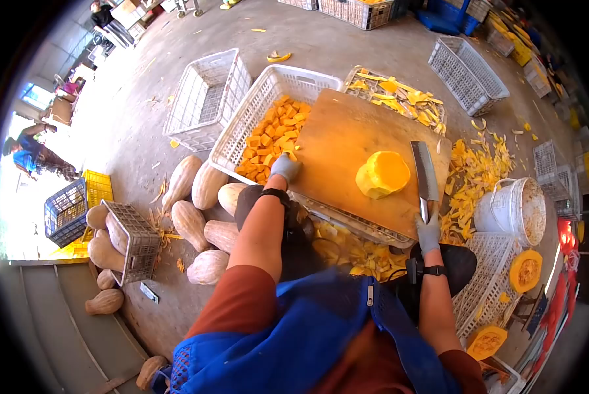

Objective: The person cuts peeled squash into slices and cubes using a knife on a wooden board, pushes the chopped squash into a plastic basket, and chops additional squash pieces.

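A peeled orange pumpkin piece (383,175) sits on the wooden cutting board (334,151). My right hand (428,233), in a grey glove, is closed round the handle of a large knife (425,172), whose blade lies over the board's right part and points away from me. My gloved left hand (285,168) is at the board's left edge, beside the white crate (232,141) of orange pumpkin chunks (276,134). Its fingers are bent at the chunks, and whether they grip one cannot be made out.
Whole pumpkins (189,223) lie on the floor at left. An empty white crate (209,98) stands beyond them. Peelings (475,164) and a white bucket (511,210) are at right. Two people (35,154) are at far left.
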`<state>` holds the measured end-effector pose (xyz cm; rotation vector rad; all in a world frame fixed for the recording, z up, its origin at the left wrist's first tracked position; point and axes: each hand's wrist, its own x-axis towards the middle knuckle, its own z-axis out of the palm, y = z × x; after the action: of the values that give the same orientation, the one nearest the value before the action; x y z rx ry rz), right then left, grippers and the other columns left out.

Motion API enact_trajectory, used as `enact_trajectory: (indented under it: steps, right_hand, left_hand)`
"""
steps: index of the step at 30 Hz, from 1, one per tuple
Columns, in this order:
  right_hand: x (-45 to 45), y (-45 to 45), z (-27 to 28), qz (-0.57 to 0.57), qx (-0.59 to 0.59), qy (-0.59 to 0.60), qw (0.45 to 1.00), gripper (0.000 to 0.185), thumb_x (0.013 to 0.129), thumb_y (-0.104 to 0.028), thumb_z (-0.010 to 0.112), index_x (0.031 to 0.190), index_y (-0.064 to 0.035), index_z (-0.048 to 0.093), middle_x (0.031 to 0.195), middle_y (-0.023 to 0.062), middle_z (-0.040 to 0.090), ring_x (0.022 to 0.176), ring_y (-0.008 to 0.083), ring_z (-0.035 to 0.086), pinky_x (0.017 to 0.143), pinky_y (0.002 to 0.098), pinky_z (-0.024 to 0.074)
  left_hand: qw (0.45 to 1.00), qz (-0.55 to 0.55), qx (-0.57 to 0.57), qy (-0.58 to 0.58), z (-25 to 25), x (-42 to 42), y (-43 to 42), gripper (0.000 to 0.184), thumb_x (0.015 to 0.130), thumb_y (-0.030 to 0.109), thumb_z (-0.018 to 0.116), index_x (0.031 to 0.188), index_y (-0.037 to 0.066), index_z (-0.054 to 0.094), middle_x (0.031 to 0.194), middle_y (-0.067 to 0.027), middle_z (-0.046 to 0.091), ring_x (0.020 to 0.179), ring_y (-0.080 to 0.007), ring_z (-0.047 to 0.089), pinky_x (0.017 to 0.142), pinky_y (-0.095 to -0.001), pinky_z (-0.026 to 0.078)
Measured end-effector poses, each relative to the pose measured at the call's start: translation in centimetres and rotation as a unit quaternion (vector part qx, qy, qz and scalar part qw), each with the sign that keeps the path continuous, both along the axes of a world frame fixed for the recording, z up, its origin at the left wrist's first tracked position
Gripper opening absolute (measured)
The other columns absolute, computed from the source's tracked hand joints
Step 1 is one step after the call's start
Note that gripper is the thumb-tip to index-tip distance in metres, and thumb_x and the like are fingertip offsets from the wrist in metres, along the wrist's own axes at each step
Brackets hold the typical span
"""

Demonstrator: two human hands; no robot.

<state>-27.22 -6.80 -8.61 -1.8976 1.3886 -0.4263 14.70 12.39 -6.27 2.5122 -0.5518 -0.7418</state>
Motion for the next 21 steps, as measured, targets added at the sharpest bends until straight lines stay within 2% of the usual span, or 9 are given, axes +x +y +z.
enact_trajectory:
  steps: [6, 7, 8, 10, 11, 12, 13, 18, 21]
  right_hand:
    - [0.1, 0.2, -1.3, 0.024, -0.009, -0.031, 0.999, 0.079, 0.080, -0.033, 0.065, 0.143, -0.0048, 0.026, 0.136, 0.0277, 0.039, 0.121, 0.0397, 0.044, 0.099, 0.0391, 0.0375]
    - [-0.2, 0.8, -1.2, 0.017, -0.022, 0.024, 0.999, 0.079, 0.080, -0.030, 0.067, 0.143, -0.0027, 0.026, 0.136, 0.0277, 0.040, 0.123, 0.0388, 0.043, 0.100, 0.0391, 0.0363]
    - [0.1, 1.0, -1.2, 0.021, -0.041, 0.071, 0.996, 0.080, 0.080, -0.027, 0.068, 0.142, -0.0005, 0.025, 0.136, 0.0278, 0.040, 0.125, 0.0380, 0.041, 0.102, 0.0390, 0.0351]
    - [-2.6, 1.1, -5.2, 0.021, -0.042, -0.066, 0.997, 0.080, 0.079, -0.022, 0.067, 0.143, -0.0004, 0.024, 0.125, 0.0248, 0.052, 0.108, 0.0364, 0.055, 0.090, 0.0402, 0.0457]
    - [-4.7, 1.1, -7.8, 0.002, 0.016, -0.148, 0.989, 0.080, 0.078, -0.019, 0.065, 0.144, -0.0021, 0.023, 0.119, 0.0230, 0.057, 0.099, 0.0353, 0.061, 0.082, 0.0408, 0.0507]
    - [-0.5, 2.9, 1.2, -0.029, -0.002, 0.063, 0.998, 0.078, 0.076, -0.015, 0.063, 0.144, -0.0049, 0.025, 0.119, 0.0231, 0.057, 0.098, 0.0348, 0.061, 0.084, 0.0415, 0.0496]
    - [-1.3, 0.8, -2.4, -0.008, -0.025, 0.040, 0.999, 0.079, 0.077, -0.018, 0.064, 0.144, -0.0066, 0.024, 0.118, 0.0235, 0.057, 0.098, 0.0370, 0.061, 0.083, 0.0420, 0.0495]
    - [-1.6, 1.7, -0.9, 0.006, -0.024, -0.043, 0.999, 0.077, 0.081, -0.021, 0.064, 0.145, -0.0098, 0.023, 0.133, 0.0258, 0.044, 0.118, 0.0383, 0.048, 0.096, 0.0402, 0.0406]
    - [-1.3, 2.1, 0.3, -0.031, 0.018, 0.051, 0.998, 0.076, 0.082, -0.025, 0.065, 0.145, -0.0112, 0.024, 0.138, 0.0237, 0.038, 0.122, 0.0377, 0.044, 0.100, 0.0398, 0.0370]
  left_hand:
    - [0.999, -0.033, 0.002, -0.013, -0.5, 0.9, 1.1, 0.065, 0.071, 0.036, 0.068, 0.122, 0.000, 0.050, 0.105, -0.0215, 0.064, 0.098, -0.0346, 0.062, 0.084, -0.0375, 0.049]
    - [0.995, -0.086, 0.025, 0.034, -4.1, 1.8, 1.0, 0.063, 0.073, 0.035, 0.066, 0.123, 0.001, 0.049, 0.107, -0.0216, 0.063, 0.100, -0.0335, 0.062, 0.085, -0.0386, 0.049]
    - [0.995, -0.091, 0.052, 0.000, -2.0, 0.0, 0.9, 0.054, 0.078, 0.030, 0.060, 0.123, 0.002, 0.050, 0.109, -0.0213, 0.062, 0.102, -0.0323, 0.061, 0.086, -0.0400, 0.049]
    - [0.987, -0.097, 0.108, -0.066, 2.7, -4.3, 0.8, 0.040, 0.086, 0.019, 0.048, 0.123, 0.003, 0.052, 0.115, -0.0206, 0.061, 0.107, -0.0300, 0.060, 0.088, -0.0427, 0.048]
    - [0.983, -0.099, 0.128, -0.083, -1.0, -3.0, 0.4, 0.036, 0.086, 0.016, 0.046, 0.119, 0.004, 0.056, 0.118, -0.0214, 0.059, 0.108, -0.0315, 0.059, 0.089, -0.0425, 0.048]
    - [0.993, -0.050, 0.081, -0.069, -0.1, -2.7, 0.0, 0.033, 0.087, 0.016, 0.045, 0.114, 0.003, 0.059, 0.120, -0.0203, 0.058, 0.109, -0.0331, 0.059, 0.089, -0.0432, 0.048]
    - [0.995, -0.024, 0.070, -0.069, -0.2, -2.3, -0.4, 0.032, 0.088, 0.016, 0.045, 0.115, 0.006, 0.058, 0.119, -0.0190, 0.059, 0.108, -0.0346, 0.059, 0.087, -0.0435, 0.049]
    - [0.997, 0.045, 0.007, -0.067, 5.8, -3.2, -0.5, 0.040, 0.085, 0.019, 0.054, 0.125, 0.014, 0.053, 0.121, -0.0230, 0.055, 0.111, -0.0377, 0.055, 0.085, -0.0431, 0.049]
    - [0.960, 0.191, -0.193, -0.068, 6.8, -2.2, -0.1, 0.064, 0.078, 0.026, 0.067, 0.135, 0.010, 0.042, 0.127, -0.0304, 0.046, 0.113, -0.0411, 0.052, 0.090, -0.0418, 0.047]
